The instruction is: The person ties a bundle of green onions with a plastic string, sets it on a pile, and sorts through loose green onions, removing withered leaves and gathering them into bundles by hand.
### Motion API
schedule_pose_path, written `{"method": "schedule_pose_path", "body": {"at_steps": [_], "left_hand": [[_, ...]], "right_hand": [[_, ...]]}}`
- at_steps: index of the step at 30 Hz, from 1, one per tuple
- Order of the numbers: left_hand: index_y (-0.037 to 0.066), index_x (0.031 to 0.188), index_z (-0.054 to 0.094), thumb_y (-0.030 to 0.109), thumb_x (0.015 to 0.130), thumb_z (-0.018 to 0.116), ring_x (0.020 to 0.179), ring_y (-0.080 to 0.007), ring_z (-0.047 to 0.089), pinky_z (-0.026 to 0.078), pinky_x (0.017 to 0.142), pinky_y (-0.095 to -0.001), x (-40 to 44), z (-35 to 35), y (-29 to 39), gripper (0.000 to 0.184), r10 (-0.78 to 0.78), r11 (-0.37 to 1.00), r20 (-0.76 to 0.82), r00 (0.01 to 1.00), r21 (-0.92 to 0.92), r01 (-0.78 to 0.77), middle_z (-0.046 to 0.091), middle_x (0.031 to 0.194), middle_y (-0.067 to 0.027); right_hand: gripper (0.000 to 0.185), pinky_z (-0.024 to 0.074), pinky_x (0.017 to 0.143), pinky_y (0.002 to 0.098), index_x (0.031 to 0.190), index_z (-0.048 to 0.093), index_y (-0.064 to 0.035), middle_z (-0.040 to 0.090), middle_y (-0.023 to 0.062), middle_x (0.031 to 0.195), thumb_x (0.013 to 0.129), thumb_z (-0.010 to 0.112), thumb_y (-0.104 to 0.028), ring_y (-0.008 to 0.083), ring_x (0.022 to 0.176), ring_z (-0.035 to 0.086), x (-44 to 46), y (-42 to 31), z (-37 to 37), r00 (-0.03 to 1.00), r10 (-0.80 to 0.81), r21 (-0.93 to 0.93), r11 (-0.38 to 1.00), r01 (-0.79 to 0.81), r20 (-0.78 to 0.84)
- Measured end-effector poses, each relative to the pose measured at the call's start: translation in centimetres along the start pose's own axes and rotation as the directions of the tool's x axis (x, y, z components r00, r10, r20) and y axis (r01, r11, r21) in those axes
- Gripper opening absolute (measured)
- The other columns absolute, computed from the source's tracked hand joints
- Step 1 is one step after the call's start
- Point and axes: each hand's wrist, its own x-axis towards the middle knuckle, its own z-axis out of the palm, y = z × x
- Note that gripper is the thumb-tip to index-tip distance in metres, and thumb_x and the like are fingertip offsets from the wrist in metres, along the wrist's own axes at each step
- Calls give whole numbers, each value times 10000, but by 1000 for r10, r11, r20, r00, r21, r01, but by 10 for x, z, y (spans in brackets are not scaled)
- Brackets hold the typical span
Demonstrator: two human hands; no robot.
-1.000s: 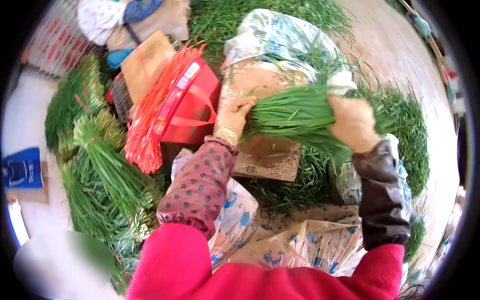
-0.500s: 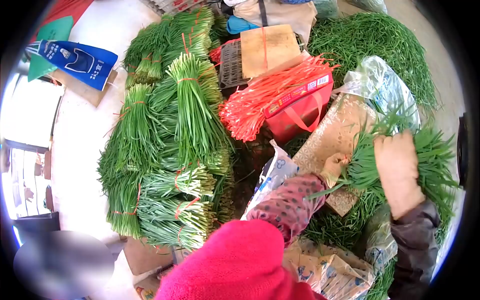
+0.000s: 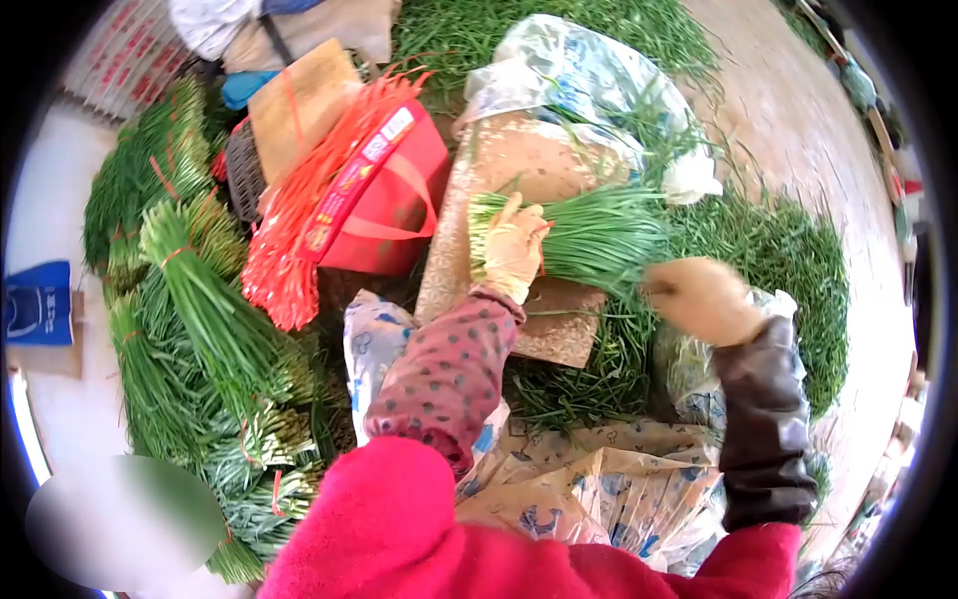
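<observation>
A bunch of garlic chives lies across a speckled board, its pale cut ends to the left and green leaves to the right. My left hand, in a pale glove, is closed over the bunch near the cut ends. Beside its fingers, a red tie shows around the stems. My right hand, also gloved, is just below the leaf tips and blurred by motion; its fingers cannot be made out. Left of the board stands a red bag, with many red tie strips lying along its side.
Tied chive bundles are stacked at the left. Loose chives spread to the right and at the back. Clear plastic covers the board's far end. A printed plastic sheet lies in front of me, and a wooden block rests on a dark crate.
The view has swung right. The chive bunch, earlier under my right hand, now lies straight on the board with my left hand over it. My right hand has moved down off the leaves.
</observation>
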Motion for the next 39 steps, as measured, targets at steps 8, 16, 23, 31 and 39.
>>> {"method": "schedule_pose_path", "body": {"at_steps": [8, 16, 23, 31, 39], "left_hand": [[86, 926, 721, 8, 767, 673, 1323, -356, 377, 369, 1059, -388, 8, -11, 15, 184, -103, 991, 39, 994, 85, 99, 560, 1310, -109], [77, 1443, 248, 204, 586, 884, 1403, -330, 241, 309, 1097, -451, 32, -35, 37, 1075, -312, 925, 326, 892, 318, 207, 257, 1499, -193], [77, 1443, 238, 403, 566, 856, 1395, -338, 239, 162, 1114, -612, 33, -29, 41, 1121, -402, 504, 573, 714, 790, -350, 323, 1438, -167], [48, 1219, 452, 315, 573, 831, 1136, -348, 517, 374, 997, -497, 50, -28, 26, 795, -239, 491, 662, 711, 714, -499, 533, 1191, -167], [178, 1259, 537, 481, 617, 820, 1240, -296, 490, 392, 954, -563, 51, -15, 59, 765, -503, 455, 682, 531, 731, -508, 571, 1283, -66]], "right_hand": [[285, 506, 750, 422, 1139, 622, -97, 645, 152, 1021, 875, 592, -199, 397, 879, 607, 121, -58, 100, 799, -24, 432, 831, 350, -601], [267, 494, 647, 278, 1091, 658, -4, 699, 70, 854, 905, 615, -190, 152, 707, 625, 151, -59, 93, 952, 256, 981, 138, 134, -166], [221, 441, 607, 296, 837, 677, -9, 648, 51, 709, 876, 595, -211, 140, 616, 541, 170, -62, 81, 953, 196, 949, 262, 178, -232], [230, 530, 691, 300, 1077, 689, -68, 703, 106, 912, 857, 670, -131, 191, 766, 673, 72, -62, 165, 969, 196, 978, 171, 119, -153], [257, 497, 751, 344, 1015, 688, -87, 681, 131, 879, 858, 592, -265, 290, 831, 654, 95, -72, 69, 941, 100, 844, 481, 238, -323]]}}
